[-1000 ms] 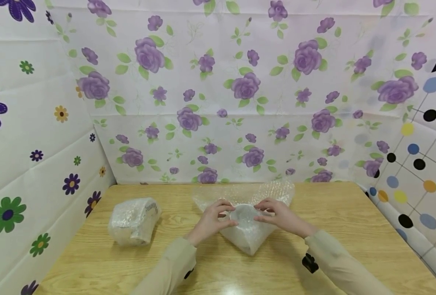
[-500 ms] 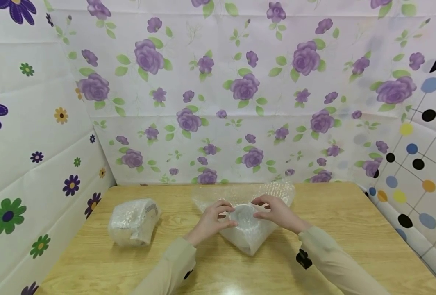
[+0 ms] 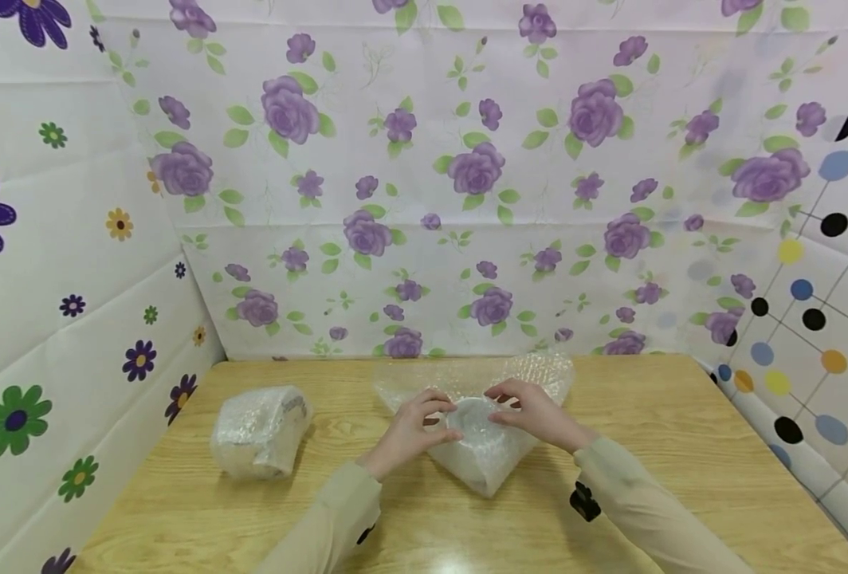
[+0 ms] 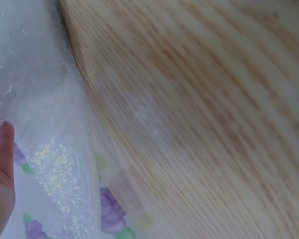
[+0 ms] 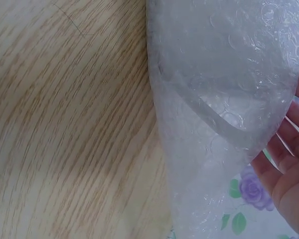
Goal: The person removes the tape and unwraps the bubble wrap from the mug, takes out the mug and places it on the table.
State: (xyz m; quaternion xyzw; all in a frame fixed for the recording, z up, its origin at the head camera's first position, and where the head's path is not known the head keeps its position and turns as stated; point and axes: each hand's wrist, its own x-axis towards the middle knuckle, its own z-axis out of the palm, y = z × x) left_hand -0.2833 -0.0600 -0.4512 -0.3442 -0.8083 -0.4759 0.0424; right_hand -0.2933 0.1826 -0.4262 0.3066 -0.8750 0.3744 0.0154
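The left hand [image 3: 417,422] has stayed put, pinching one side of the bubble wrap [image 3: 476,469]. The right hand [image 3: 536,411] has slid closer, bent fingers holding the other side. So it seems to be closing around the round white thing [image 3: 473,401] between them. A wrapped bundle [image 3: 259,434] sits well apart, left. Behind hangs flowery cloth [image 3: 424,171].

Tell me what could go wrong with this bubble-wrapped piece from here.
The bubble wrap spreads loose behind the round white rim, so it might shift or unfold. The left hand and right hand seem to steady that rim without palm support, so it could slip or tilt.
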